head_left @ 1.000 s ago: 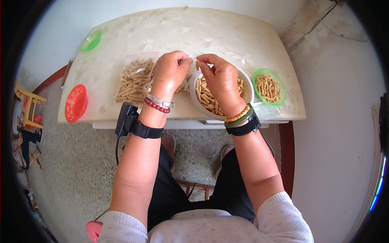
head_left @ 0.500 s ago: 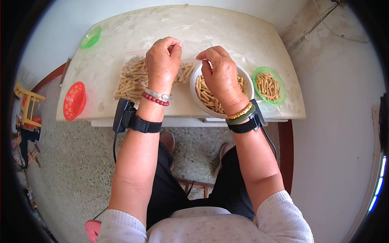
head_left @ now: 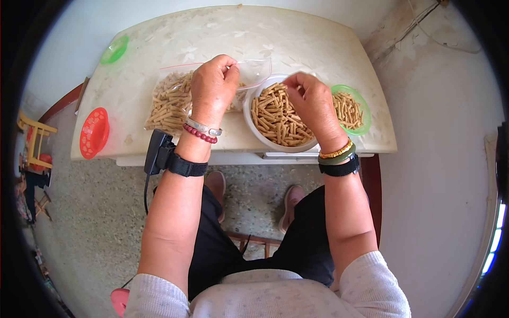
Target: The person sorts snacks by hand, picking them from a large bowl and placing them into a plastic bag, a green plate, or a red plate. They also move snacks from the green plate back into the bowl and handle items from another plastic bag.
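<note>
My left hand is closed in a pinch on the upper edge of a clear zip bag with a red strip along its mouth. Short tan stick-like pieces fill the bag, which lies on the table, partly hidden behind this hand. To the right of the pinch, the bag's mouth gapes toward the white bowl. My right hand hovers over the bowl's right side, thumb and fingers apart, with nothing visible in them. More of the tan sticks are heaped in the bowl.
A green basket with tan sticks stands right of the bowl. At the table's left are a red basket and another green basket. Walls border the table behind and to the right. A wooden chair stands at far left.
My right hand has let go of the bag's edge and moved right and slightly down over the bowl. The bag's mouth has spread wider. My left hand keeps its pinch, nearly in place.
</note>
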{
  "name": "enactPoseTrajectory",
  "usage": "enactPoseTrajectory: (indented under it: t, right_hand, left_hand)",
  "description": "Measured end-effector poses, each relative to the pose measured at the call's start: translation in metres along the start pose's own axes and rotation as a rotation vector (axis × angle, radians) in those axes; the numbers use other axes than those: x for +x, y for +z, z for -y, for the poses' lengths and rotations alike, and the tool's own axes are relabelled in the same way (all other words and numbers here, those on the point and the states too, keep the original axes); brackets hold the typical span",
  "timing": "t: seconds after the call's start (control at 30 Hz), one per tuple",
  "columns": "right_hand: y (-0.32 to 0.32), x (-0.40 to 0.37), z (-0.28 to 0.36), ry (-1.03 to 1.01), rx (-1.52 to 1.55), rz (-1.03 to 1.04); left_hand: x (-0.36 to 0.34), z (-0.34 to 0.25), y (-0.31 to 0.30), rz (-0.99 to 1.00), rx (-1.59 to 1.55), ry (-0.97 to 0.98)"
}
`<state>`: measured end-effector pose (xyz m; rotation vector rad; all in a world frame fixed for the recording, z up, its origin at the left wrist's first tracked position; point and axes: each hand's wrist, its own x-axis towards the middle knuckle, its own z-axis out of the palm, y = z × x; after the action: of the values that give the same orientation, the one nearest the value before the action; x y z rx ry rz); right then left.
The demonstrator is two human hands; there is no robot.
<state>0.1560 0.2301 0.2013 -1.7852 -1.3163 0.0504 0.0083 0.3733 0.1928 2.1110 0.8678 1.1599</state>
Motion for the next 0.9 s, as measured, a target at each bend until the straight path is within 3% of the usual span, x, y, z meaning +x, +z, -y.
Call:
enactPoseTrajectory:
  t: [0.1, 0.17, 0.2, 0.27, 0.37, 0.5, 0.67, 0.9]
  right_hand:
    - [-0.006, -0.008, -0.017, 0.014, -0.165, 0.111]
    - [-0.007, -0.013, -0.021, -0.073, -0.208, 0.312]
    - [-0.006, -0.016, -0.022, -0.073, -0.21, 0.314]
    - [-0.005, -0.023, -0.021, -0.261, -0.232, 0.412]
    - [-0.003, -0.028, -0.023, -0.262, -0.206, 0.524]
    - [0.006, -0.034, -0.032, -0.336, -0.248, 0.512]
    - [0.003, -0.028, -0.041, -0.186, -0.474, 0.425]
    - [-0.004, -0.024, -0.048, 0.013, -0.564, 0.318]
  left_hand:
    - [-0.001, -0.001, 0.0, 0.011, 0.022, -0.011]
    - [-0.002, -0.004, -0.001, 0.021, 0.043, -0.001]
    - [-0.003, -0.006, -0.001, 0.034, 0.044, -0.001]
    - [-0.004, -0.008, 0.0, 0.045, 0.044, -0.004]
    - [-0.006, -0.008, 0.002, -0.003, -0.003, 0.038]
    - [-0.007, -0.01, 0.003, -0.047, -0.013, 0.07]
    - [-0.01, -0.009, 0.006, -0.084, 0.019, 0.128]
    - [-0.011, -0.012, 0.006, -0.094, 0.03, 0.148]
